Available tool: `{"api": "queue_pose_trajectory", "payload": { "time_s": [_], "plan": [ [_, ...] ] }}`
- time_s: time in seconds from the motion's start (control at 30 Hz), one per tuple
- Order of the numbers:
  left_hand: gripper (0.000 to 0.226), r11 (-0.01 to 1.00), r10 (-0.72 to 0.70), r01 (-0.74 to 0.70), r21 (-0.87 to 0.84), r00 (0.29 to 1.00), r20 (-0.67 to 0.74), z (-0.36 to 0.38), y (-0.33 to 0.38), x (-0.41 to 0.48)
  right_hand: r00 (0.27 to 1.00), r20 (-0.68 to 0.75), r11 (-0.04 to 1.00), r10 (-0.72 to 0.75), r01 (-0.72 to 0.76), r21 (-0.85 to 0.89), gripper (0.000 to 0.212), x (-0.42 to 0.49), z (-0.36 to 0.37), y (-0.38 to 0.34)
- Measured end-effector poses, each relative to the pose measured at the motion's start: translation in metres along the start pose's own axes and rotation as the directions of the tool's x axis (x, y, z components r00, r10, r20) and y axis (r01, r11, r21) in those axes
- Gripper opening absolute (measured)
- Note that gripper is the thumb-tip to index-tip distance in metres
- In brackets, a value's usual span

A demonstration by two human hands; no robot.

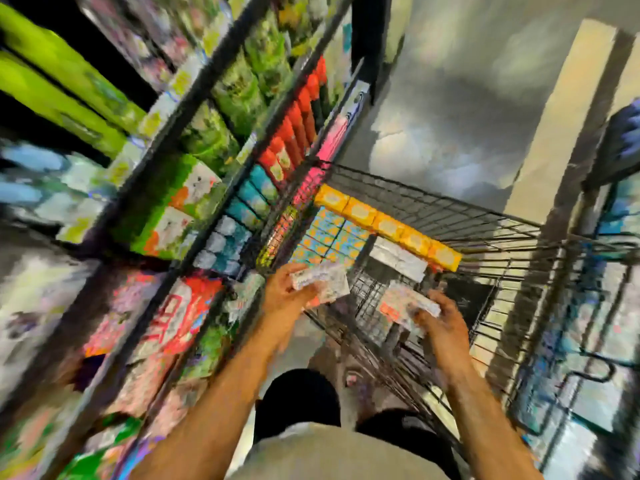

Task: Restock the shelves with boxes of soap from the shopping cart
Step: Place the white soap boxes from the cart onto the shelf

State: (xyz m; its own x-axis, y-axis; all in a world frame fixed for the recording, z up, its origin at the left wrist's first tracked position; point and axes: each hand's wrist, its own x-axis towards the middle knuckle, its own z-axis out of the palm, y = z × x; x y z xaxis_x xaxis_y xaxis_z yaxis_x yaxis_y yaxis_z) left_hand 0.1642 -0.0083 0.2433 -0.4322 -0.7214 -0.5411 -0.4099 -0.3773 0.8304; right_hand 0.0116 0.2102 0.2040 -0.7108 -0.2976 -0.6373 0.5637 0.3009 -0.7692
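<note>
Heavy motion blur. Left hand (287, 294) curled round a pale soap box (327, 282), held over the near-left corner of the cart (450, 209), just beside the shelves (164, 133). Right hand (440, 322) gripping a second box (398, 304) further right, over the basket. Long axis of the left one roughly left-right, slightly tilted; print unreadable. Shelves to the left of both hands, so left hand nearer, likely first in. Orange boxes (388, 223) along the cart's far side. Target slot not discernible.

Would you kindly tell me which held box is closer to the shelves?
The left-hand box, gripped by the left hand beside the shelves; the right-hand box, in the right hand, is over the shopping cart.
</note>
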Motion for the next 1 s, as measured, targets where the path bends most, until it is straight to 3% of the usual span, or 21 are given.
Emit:
{"api": "queue_pose_trajectory", "payload": {
  "time_s": [0.07, 0.17, 0.27, 0.33, 0.37, 0.5, 0.6, 0.73, 0.87, 1.0],
  "plan": [
    [0.032, 0.995, 0.002, -0.014, -0.097, 0.993, -0.117, -0.020, -0.007, -0.038, 0.996, 0.092, 0.999, -0.011, 0.009, 0.031, 0.037, -0.020, 0.007, 0.001],
    [0.026, 0.975, -0.016, -0.047, -0.217, 0.960, -0.281, -0.054, -0.027, -0.094, 0.964, 0.265, 0.999, -0.014, 0.001, 0.049, 0.061, -0.054, 0.022, 0.002],
    [0.036, 0.941, -0.074, -0.071, -0.331, 0.911, -0.406, -0.085, -0.049, -0.153, 0.906, 0.422, 0.996, -0.013, -0.026, 0.086, 0.039, -0.097, 0.042, 0.001],
    [0.021, 0.904, -0.126, -0.092, -0.418, 0.875, -0.467, -0.103, -0.060, -0.190, 0.868, 0.496, 0.998, -0.031, -0.002, 0.066, 0.053, -0.121, 0.055, 0.004],
    [0.015, 0.884, -0.150, -0.104, -0.455, 0.860, -0.488, -0.111, -0.067, -0.206, 0.854, 0.519, 0.998, -0.040, 0.014, 0.055, 0.058, -0.134, 0.063, 0.006],
    [0.013, 0.820, -0.194, -0.174, -0.545, 0.812, -0.550, -0.144, -0.084, -0.266, 0.771, 0.636, 0.999, 0.024, -0.038, 0.008, 0.023, -0.175, 0.093, 0.019],
    [0.028, 0.737, -0.215, -0.259, -0.624, 0.786, -0.580, -0.170, -0.096, -0.311, 0.698, 0.714, 0.998, 0.055, -0.059, -0.019, 0.031, -0.216, 0.121, 0.026],
    [0.027, 0.600, -0.272, -0.359, -0.715, 0.749, -0.604, -0.211, -0.125, -0.370, 0.584, 0.808, 0.996, 0.077, -0.010, -0.088, 0.025, -0.271, 0.163, 0.044],
    [0.036, 0.503, -0.286, -0.447, -0.740, 0.722, -0.631, -0.256, -0.159, -0.422, 0.542, 0.838, 0.991, 0.059, 0.068, -0.114, 0.023, -0.330, 0.199, 0.073],
    [0.034, 0.520, -0.250, -0.504, -0.689, 0.682, -0.688, -0.314, -0.192, -0.472, 0.513, 0.858, 0.990, 0.032, 0.104, -0.099, 0.026, -0.394, 0.233, 0.113]
  ]
}}
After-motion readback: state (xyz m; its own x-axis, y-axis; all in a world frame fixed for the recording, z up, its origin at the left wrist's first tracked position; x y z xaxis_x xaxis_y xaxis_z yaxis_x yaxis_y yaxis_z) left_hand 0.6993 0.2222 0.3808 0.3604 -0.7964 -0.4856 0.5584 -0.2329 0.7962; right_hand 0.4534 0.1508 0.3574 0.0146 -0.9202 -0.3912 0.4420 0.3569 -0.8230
